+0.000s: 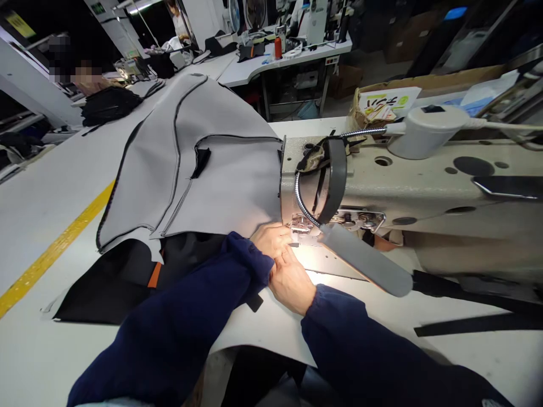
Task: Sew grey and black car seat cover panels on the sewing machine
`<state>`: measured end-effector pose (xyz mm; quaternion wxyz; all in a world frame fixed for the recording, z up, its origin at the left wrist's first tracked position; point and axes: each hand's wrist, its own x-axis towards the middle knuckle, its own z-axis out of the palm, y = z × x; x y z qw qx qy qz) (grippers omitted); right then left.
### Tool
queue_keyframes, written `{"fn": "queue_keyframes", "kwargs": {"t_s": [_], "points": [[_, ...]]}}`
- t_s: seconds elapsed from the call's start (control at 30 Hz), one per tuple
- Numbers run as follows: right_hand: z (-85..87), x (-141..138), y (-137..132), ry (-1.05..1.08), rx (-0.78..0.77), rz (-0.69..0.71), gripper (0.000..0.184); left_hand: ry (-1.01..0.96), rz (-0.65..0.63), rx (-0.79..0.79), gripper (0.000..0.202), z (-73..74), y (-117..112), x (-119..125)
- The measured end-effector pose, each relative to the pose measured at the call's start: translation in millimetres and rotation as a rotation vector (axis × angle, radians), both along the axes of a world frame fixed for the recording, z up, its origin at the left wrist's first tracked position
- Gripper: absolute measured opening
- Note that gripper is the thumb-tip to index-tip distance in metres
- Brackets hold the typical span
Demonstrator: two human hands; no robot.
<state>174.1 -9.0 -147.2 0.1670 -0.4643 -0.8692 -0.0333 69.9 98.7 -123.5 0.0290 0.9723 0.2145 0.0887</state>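
A large grey fabric piece point(237, 186) with dark seam edges lies left of the sewing machine point(424, 192). At its front edge, close to the lit needle area point(301, 223), my left hand point(271, 240) is closed on the fabric. My right hand point(292, 280) sits just in front, fingers pressed together and touching the left hand's fingers. What the right fingers hold is hidden. A small dark strip end point(293, 245) shows beside the fingertips. Under my left forearm lies black fabric point(110, 282) with an orange tab point(155, 275).
A grey lamp head point(367, 260) hangs low right of my hands. Black straps point(475, 325) lie on the table point(360, 328) at right. A cardboard box point(458, 82) stands behind the machine. Yellow tape point(59, 249) crosses the left side. Another person point(87, 79) is at the far left.
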Motion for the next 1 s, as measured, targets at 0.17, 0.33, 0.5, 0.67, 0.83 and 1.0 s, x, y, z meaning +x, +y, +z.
{"fn": "queue_keyframes", "kwargs": {"t_s": [0.17,0.33,0.5,0.67,0.83,1.0], "points": [[-2.1,0.4,11.4,0.025,-0.047,-0.029,0.033,0.065,0.015,0.0,0.016,0.2,10.6,4.8],[-0.4,-0.1,18.9,0.003,-0.178,-0.032,0.026,0.168,0.088,-0.026,0.016,7.6,14.7,9.2],[3.0,-1.3,22.8,0.005,-0.207,-0.03,0.027,0.188,0.12,-0.038,0.018,11.7,16.3,9.1],[6.9,-3.5,27.0,0.016,-0.208,-0.029,0.024,0.135,0.119,-0.025,0.018,10.4,23.1,9.6],[5.4,-4.0,26.9,0.04,-0.177,-0.05,0.025,0.114,0.107,-0.018,0.022,8.4,26.5,10.1],[0.6,-4.4,25.6,0.037,-0.178,-0.053,0.029,0.123,0.096,-0.046,0.019,15.5,24.6,11.3]]}}
